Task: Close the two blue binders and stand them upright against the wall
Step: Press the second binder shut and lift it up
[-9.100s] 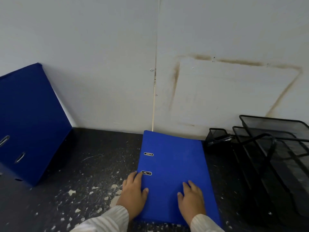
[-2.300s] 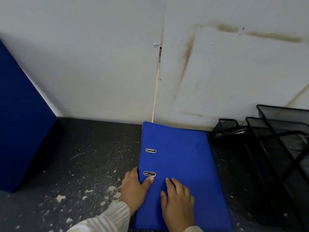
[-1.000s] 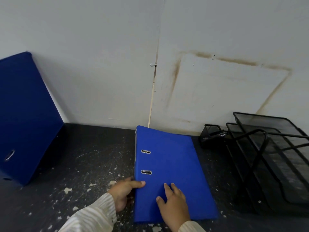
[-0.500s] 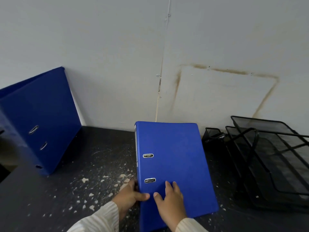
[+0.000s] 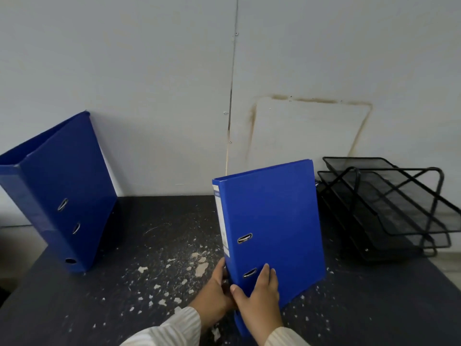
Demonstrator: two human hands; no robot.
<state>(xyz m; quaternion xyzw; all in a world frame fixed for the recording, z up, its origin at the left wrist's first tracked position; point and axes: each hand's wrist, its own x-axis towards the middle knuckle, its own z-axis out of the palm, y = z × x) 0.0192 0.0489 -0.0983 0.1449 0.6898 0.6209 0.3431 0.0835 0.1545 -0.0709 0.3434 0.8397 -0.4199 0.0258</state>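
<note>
A closed blue binder (image 5: pixel 274 221) is tilted up off the dark table (image 5: pixel 149 245), its far end raised, its spine with a white label turned to the left. My left hand (image 5: pixel 215 298) grips the spine near its lower end. My right hand (image 5: pixel 259 293) holds the front cover by the lower ring slot, thumb on the spine edge. A second blue binder (image 5: pixel 59 193) stands at the far left, leaning with its top against the white wall (image 5: pixel 149 96).
A black wire mesh tray rack (image 5: pixel 389 211) stands on the right by the wall, close to the raised binder. White paint flecks (image 5: pixel 174 283) litter the table's middle. The table's left edge (image 5: pixel 22 273) runs below the leaning binder.
The binder that lay flat under both hands has been lifted at its far end and now stands steeply tilted. Both hands shifted to grip its lower spine corner.
</note>
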